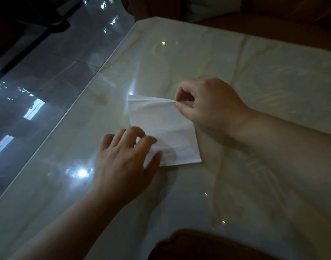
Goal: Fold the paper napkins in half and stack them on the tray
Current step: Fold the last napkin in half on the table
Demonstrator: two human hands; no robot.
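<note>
Right hand [207,107] fingers pinch napkin [166,132] far corner; left hand [123,156] fingers curled, gripping near corner.

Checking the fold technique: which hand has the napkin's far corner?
The right hand, pinching the napkin at its far right corner between thumb and forefinger. The left hand holds the near left corner, closer to the person.

You can read no text, label, brand, number or sign in this view. The napkin [166,132] shows you a plain white face with creases only. The table [236,72] shows you pale veining and light reflections, none of which form a legible character. The dim lighting leaves the background too dark to read.
</note>
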